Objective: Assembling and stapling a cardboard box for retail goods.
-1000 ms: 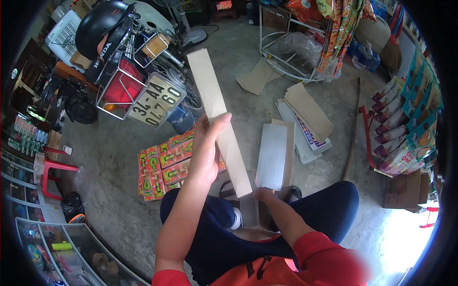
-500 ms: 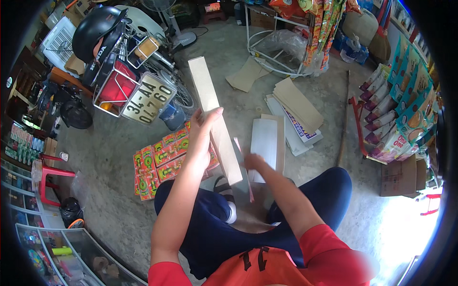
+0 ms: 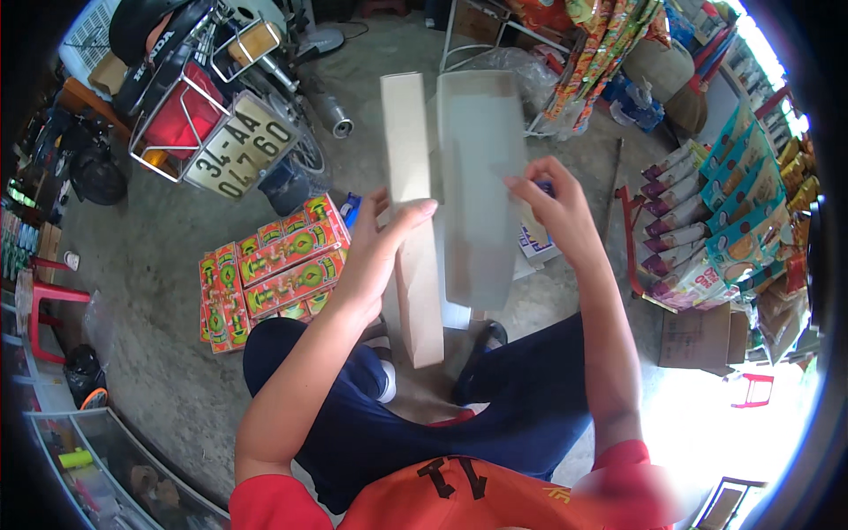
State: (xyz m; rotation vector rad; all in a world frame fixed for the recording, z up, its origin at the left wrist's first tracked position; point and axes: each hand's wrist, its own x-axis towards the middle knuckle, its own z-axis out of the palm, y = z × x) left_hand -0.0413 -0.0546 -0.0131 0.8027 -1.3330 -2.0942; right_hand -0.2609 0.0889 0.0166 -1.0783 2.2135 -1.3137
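Observation:
My left hand (image 3: 369,256) is closed around a long, narrow beige cardboard piece (image 3: 413,159), its thumb lying across the front face. The piece stands nearly upright in front of my knees. To the right of it, my right hand (image 3: 556,208) pinches the right edge of a flat, greyish-white rectangular sheet (image 3: 481,190) between thumb and fingers. The sheet is somewhat blurred and is held close beside the cardboard piece; its left edge comes near that piece, but I cannot tell whether they touch. Behind the sheet, most of the floor pile is hidden.
Red patterned boxes (image 3: 283,269) lie stacked on the floor at left. Beyond them stands a motorbike (image 3: 208,124). A white wire stand (image 3: 449,35) with hanging packets is at the far side. On the right are a red rack (image 3: 629,238) of snack bags and a cardboard box (image 3: 698,336).
My right hand has risen and moved right, bringing the greyish-white sheet up beside the cardboard piece. The cardboard piece is now more upright. My view has shifted, too.

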